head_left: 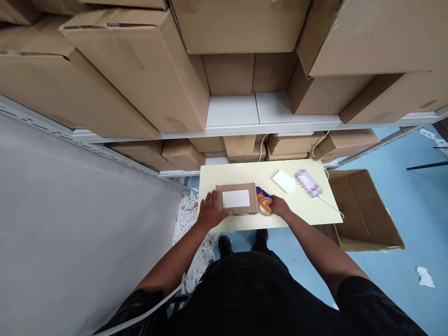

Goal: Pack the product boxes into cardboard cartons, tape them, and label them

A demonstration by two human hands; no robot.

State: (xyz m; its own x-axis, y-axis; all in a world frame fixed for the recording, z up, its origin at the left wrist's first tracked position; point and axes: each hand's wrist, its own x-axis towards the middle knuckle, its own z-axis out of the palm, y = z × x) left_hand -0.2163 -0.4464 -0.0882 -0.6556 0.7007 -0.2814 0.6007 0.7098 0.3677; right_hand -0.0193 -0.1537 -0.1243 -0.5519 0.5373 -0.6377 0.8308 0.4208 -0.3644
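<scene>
A small, flat cardboard box (238,210) with a white label (236,199) lies on the pale tabletop. My left hand (210,210) rests against its left end, fingers stretched out and the thumb along the near edge. At the box's right end, my right hand (279,205) is closed around a blue and orange tape dispenser (265,201). A roll of tape shows at the dispenser's near side, touching or almost touching the box. How the fingers wrap its grip is partly hidden.
On the pale table (304,215) lie a white card-like piece (284,181) and a blurred-out item (308,183) with a white cable. An open carton (364,210) stands to the right. Shelves (234,109) of cardboard boxes rise behind; white strips (199,261) litter the floor at left.
</scene>
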